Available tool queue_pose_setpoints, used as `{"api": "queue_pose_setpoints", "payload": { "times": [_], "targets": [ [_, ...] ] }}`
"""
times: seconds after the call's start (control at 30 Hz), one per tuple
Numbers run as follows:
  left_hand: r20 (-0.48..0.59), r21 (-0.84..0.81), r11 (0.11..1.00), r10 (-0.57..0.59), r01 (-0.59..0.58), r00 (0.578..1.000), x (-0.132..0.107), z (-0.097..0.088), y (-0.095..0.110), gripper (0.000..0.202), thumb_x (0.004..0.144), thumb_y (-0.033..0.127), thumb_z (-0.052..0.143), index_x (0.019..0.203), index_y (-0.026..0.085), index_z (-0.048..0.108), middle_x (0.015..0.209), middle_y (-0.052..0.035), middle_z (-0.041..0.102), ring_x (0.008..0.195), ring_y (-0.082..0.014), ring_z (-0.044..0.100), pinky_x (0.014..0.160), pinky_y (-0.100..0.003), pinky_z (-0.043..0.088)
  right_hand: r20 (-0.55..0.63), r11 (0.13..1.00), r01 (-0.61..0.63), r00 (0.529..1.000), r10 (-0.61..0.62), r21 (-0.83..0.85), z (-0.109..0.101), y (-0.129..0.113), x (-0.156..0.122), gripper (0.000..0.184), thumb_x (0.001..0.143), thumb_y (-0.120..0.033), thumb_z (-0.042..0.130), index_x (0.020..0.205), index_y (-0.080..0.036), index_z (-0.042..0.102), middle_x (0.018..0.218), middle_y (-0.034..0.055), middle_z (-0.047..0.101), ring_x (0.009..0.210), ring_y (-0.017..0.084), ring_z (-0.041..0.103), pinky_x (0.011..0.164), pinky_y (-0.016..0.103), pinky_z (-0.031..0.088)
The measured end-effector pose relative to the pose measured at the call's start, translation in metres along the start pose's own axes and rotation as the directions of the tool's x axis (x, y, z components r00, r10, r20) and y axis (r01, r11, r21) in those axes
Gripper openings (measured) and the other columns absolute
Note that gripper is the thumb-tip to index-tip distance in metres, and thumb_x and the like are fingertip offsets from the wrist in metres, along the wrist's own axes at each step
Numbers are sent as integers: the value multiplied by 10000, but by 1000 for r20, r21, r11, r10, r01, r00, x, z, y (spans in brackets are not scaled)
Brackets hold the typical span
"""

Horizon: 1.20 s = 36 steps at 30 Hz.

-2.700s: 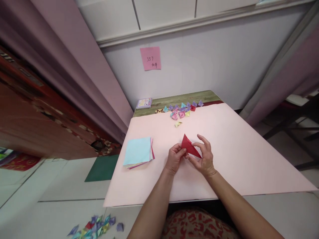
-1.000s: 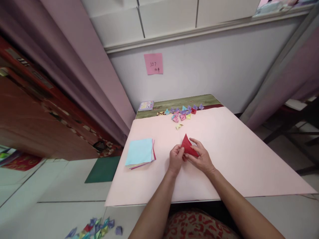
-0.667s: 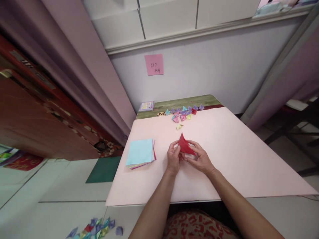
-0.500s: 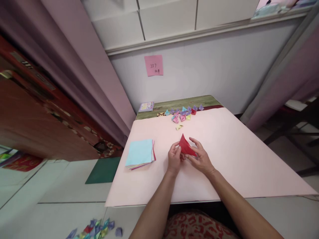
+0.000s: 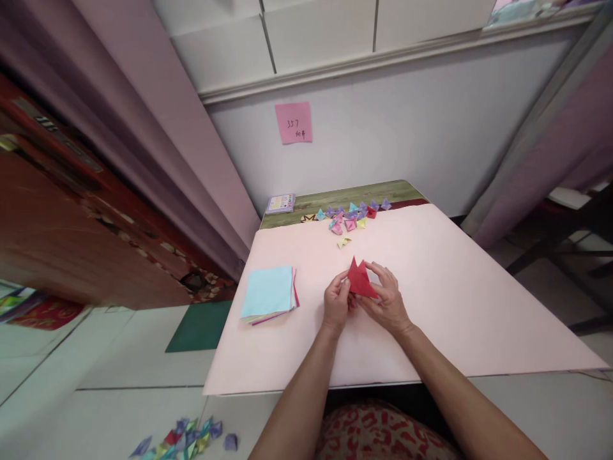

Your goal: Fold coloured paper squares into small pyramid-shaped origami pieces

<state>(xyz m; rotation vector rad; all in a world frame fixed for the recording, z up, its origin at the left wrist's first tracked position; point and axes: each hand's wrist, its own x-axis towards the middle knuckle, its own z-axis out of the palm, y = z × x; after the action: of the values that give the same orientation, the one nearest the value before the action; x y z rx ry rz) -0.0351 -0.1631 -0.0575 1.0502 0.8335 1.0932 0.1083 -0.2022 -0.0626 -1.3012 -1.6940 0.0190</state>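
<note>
Purple curtains [image 5: 186,128] flank a pale wall [image 5: 407,121] bearing 1 pink note [image 5: 294,122].

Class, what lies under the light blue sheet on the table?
Red, pink and pale sheet edges show below the light blue sheet, along its right and near sides. Their covered faces are hidden.

The red piece [image 5: 360,283] is thin, dull paper with crisp folds. The stack of squares [image 5: 267,292] is smooth, dull paper too. The table [image 5: 378,192] looks like wood at its far end, and a smooth, dull sheet [image 5: 450,306] covers the rest. The curtain [image 5: 191,140] is soft cloth. The floor tiles [image 5: 124,351] look shiny.
</note>
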Motion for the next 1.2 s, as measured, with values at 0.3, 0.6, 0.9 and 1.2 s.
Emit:
{"api": "queue_pose_setpoints", "payload": {
  "times": [0.3,0.6,0.9,1.2],
  "targets": [
    [26,42,999,-11,10,1000,-2,0,0,426,823,500,640,1064,150,671,563,22,586,428,-87,463,444,-213,374,-19,988,-110,993,113,110,-5,-2,2,240,847,-418,665,1025,-271,731,1443,83,479,1329,337,431,1099,560,329],
    [19,77,997,-14,12,1000,-3,2,0,422,845,521,599,1010,136,658,514,26,564,434,-105,486,428,-213,373,8,986,-124,992,124,111,-4,-4,3,182,817,-361,679,944,-244,738,1438,96,475,1309,342,448,1079,551,358],
    [34,2,999,-43,43,999,-3,1,5,345,795,491,674,829,154,608,521,12,601,428,-96,518,441,-199,386,-7,942,-192,979,202,276,-5,-5,2,177,804,-325,702,955,-233,707,1409,114,508,1298,319,485,1066,507,417],
    [-25,-79,996,-35,33,999,-2,2,4,390,778,474,704,949,148,576,696,-40,693,499,-125,622,463,-214,458,107,668,-509,831,546,543,-3,-2,0,494,773,-411,734,1203,-214,593,1017,69,711,823,226,696,748,371,597]
  ]
}}
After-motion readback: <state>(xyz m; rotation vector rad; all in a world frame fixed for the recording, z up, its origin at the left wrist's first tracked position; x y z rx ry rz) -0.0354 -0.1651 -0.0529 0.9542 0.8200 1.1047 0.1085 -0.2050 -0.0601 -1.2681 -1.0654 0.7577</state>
